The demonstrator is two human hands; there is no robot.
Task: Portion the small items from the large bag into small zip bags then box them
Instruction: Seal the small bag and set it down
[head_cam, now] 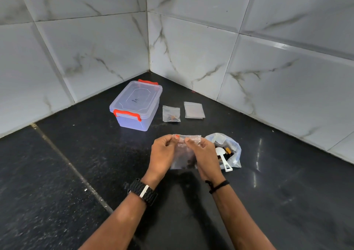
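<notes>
Left hand (162,152) and right hand (203,154) pinch top strip of filled small zip bag (184,154), held above black counter (76,173). Half-pressed seal (likely risk) spills pieces; lidded box (136,106) waits, latched.

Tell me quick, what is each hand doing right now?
Left hand: pinches the top edge of a small zip bag.
Right hand: pinches the same bag's top edge.
</notes>
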